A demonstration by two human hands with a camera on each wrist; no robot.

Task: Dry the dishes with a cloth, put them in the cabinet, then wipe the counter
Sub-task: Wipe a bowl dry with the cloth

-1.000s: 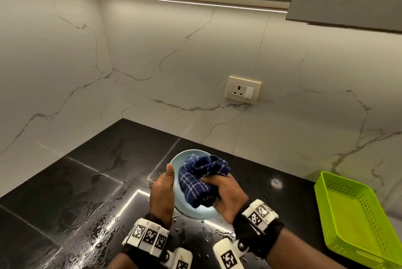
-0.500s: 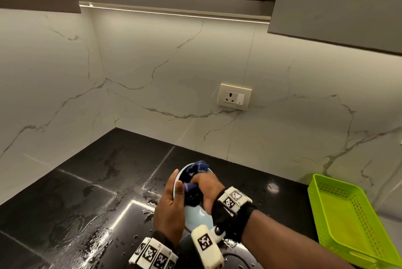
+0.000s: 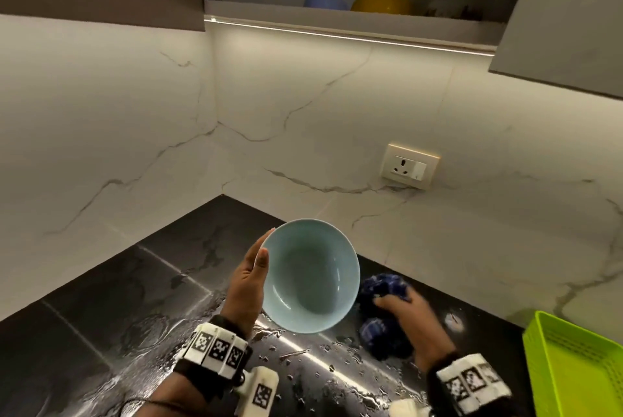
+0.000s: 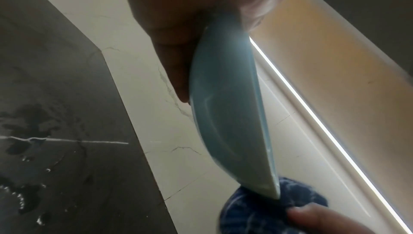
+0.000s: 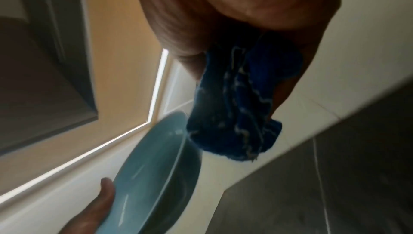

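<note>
Left hand (image 3: 247, 285): thumb and fingers clasp rim of pale blue bowl (image 3: 310, 276), held tilted above wet counter (image 3: 101, 332). Right hand (image 3: 416, 322): closed around bunched blue cloth (image 3: 384, 312), beside bowl. Step: drying apparently finished. Next: lift bowl to open cabinet shelf (image 3: 337, 17).

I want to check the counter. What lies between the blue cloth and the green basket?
Only wet black counter between blue cloth and green basket, head view.
</note>
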